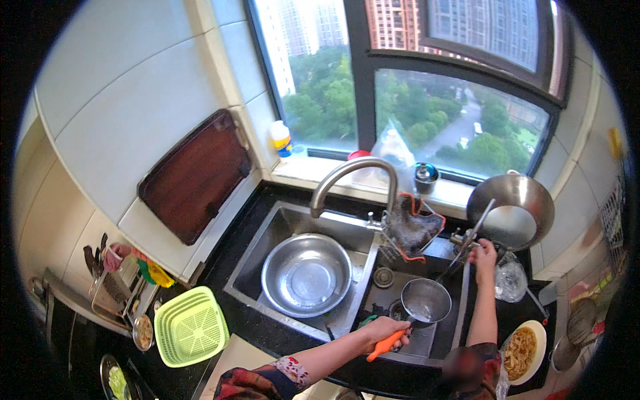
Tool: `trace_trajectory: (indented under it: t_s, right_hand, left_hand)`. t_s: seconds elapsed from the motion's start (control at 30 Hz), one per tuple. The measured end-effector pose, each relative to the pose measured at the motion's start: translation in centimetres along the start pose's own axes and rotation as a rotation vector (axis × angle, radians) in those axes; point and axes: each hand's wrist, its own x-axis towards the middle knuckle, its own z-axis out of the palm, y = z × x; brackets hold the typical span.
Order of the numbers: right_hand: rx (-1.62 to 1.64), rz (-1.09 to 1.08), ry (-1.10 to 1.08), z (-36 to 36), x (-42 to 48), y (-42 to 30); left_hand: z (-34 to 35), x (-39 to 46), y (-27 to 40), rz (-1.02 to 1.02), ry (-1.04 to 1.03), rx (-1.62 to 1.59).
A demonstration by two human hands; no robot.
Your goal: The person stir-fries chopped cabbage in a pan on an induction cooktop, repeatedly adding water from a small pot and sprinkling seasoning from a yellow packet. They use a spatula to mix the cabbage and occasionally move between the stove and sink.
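Note:
My left hand (390,334) grips the orange handle of a small metal saucepan (426,301), held over the right basin of the double stainless steel sink (365,295). At the small tap behind the basin's right side, my right hand (483,255) has its fingers against the fitting; the exact grip cannot be told. A stream seems to run towards the pan. In the left basin sits a wide metal bowl (306,275). The large curved faucet (350,165) arches over the sink, with a dark mesh strainer bag edged in orange (415,225) beside its base.
A green plastic basket (191,327) stands on the black counter at left, near a small bowl of food (143,332). A large steel wok (510,212) leans at the back right. A bowl of shredded food (525,352) is at lower right. Bottles line the windowsill.

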Motion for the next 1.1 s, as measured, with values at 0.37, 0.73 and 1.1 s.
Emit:
trace_trajectory:
  t_s: [0.37,0.73,1.1]
  right_hand:
    - [-0.214,0.069,-0.64,10.8,-25.8,-14.5]
    - [0.143,0.732,-1.286,27.5,-60.2,-19.0]
    - [-0.429,0.298,-1.801,43.6,-79.1,-24.3]
  left_hand:
    - [-5.7,-20.3,-12.1,0.36,0.062,-0.409]
    - [-8.2,-36.2,-24.1,0.892,0.587,-0.413]
    - [-7.5,-56.4,-53.7,0.95,0.795,-0.541]
